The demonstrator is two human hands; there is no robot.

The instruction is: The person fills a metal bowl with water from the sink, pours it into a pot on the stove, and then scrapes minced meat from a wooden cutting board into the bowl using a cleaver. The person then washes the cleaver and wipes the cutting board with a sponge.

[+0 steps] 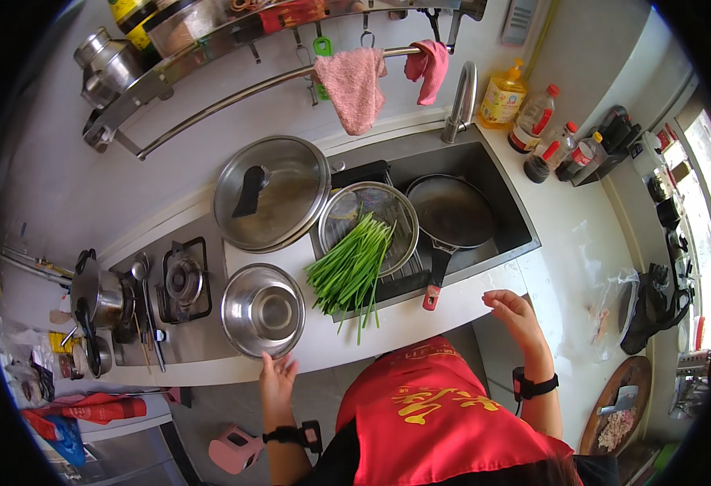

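My left hand [278,373] is at the counter's front edge, just below the rim of a stainless steel bowl [234,310]; whether the fingertips touch the rim is hard to tell. The fingers are apart. My right hand [509,310], loosely curled, holds nothing above the counter's edge, right of the red-tipped handle of a frying pan [452,209]. That pan sits in the sink [507,182]. Between the hands, a bunch of green chives [355,261] lies across a round steel strainer or tray [409,243], the stalk ends hanging over the counter.
Behind the bowl stands a large lidded pan [294,176]. A gas burner [184,279] and a steel pot [106,297] are at left. Sauce bottles [530,121] and a faucet [464,97] stand at back right. A cleaver [624,399] rests on a round chopping board [592,419] with chopped food.
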